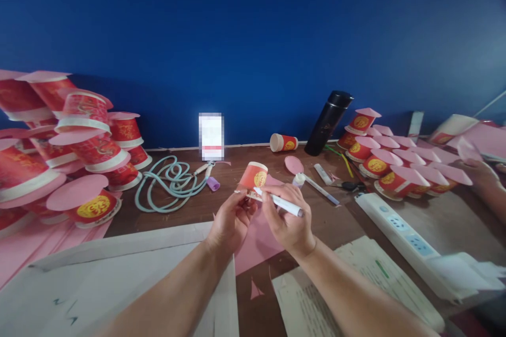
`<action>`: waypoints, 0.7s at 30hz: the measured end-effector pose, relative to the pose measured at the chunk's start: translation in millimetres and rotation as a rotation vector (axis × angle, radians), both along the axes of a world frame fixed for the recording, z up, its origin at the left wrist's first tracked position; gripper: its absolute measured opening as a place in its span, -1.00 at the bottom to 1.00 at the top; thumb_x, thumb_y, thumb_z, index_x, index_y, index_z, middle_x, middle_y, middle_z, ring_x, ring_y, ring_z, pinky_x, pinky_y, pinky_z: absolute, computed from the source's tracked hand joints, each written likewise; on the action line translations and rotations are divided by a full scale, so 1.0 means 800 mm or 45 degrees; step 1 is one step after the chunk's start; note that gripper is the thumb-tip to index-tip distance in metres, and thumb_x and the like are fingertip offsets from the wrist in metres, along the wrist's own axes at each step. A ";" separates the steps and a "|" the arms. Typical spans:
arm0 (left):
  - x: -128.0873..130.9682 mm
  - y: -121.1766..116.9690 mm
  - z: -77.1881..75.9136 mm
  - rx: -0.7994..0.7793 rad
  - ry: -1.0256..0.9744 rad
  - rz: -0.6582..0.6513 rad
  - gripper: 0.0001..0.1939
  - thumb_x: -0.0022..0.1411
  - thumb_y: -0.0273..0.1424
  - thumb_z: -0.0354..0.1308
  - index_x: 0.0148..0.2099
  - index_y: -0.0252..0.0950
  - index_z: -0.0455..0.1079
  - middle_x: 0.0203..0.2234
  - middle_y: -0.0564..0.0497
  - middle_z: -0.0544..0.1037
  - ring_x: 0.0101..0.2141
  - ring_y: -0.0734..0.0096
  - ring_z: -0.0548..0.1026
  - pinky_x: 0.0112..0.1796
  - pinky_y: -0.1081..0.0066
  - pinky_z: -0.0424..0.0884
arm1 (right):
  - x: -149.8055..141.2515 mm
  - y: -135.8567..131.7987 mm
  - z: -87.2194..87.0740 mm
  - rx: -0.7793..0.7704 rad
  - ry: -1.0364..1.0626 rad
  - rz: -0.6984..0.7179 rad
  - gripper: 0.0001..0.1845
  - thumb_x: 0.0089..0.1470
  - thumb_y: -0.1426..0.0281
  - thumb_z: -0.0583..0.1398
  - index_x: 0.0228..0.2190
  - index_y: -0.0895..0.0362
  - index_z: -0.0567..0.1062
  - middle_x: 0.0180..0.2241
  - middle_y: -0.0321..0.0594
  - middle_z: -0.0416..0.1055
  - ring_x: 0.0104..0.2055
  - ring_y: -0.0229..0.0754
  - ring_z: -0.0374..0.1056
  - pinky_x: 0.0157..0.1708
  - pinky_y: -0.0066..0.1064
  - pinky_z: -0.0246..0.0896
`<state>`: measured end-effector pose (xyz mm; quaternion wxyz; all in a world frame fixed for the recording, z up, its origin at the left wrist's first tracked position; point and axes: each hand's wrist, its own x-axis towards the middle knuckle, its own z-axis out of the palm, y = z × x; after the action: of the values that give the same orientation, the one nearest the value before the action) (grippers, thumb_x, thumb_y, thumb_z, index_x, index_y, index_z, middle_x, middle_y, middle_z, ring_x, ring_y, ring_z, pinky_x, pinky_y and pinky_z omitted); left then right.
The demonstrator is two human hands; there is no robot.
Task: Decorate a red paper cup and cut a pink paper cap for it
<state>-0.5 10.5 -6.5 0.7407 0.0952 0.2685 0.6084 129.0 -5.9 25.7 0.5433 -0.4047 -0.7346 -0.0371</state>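
Observation:
My left hand (232,221) is closed, its thumb and fingers at the lower edge of a red paper cup (251,175) with a gold emblem. The cup is tilted, and its white patterned rim shows near my fingertips. My right hand (290,218) grips a white marker (286,204); the tip lies against or just in front of the cup's lower part, and I cannot tell if it touches. Beneath both hands is a sheet of pink paper (256,245). A purple cap (213,184) lies to the left, and a pink paper disc (294,165) to the right.
Stacked red cups with pink discs (90,152) crowd the left; more cups (399,160) stand right. A black bottle (328,124) leans on the blue wall. A coiled cord (169,184), power strip (407,237) and papers surround my arms. Another person's hand (480,171) shows far right.

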 end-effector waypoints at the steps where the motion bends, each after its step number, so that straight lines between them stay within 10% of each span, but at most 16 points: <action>1: 0.000 0.000 -0.001 0.000 0.000 0.003 -0.90 0.03 -0.52 0.31 -0.34 -0.40 0.48 -0.48 0.03 0.54 -0.46 0.56 0.47 -0.36 0.55 0.42 | 0.000 0.000 0.000 -0.003 -0.001 -0.002 -0.87 0.13 0.49 0.17 -0.26 0.08 0.49 -0.35 -0.24 0.57 -0.30 -0.17 0.46 -0.15 -0.22 0.30; 21: 0.000 -0.001 0.004 -0.065 -0.025 0.011 -0.95 0.08 -0.56 0.23 -0.33 -0.42 0.46 -0.49 0.01 0.51 -0.47 0.56 0.47 -0.38 0.55 0.44 | -0.001 0.002 -0.003 -0.059 0.013 -0.020 -0.88 0.12 0.48 0.19 -0.28 0.08 0.50 -0.36 -0.27 0.57 -0.29 -0.18 0.45 -0.12 -0.25 0.27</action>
<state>-0.8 10.0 -3.7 0.7429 0.0692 0.2769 0.6055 128.3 -4.3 22.9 0.5374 -0.4231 -0.7292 -0.0223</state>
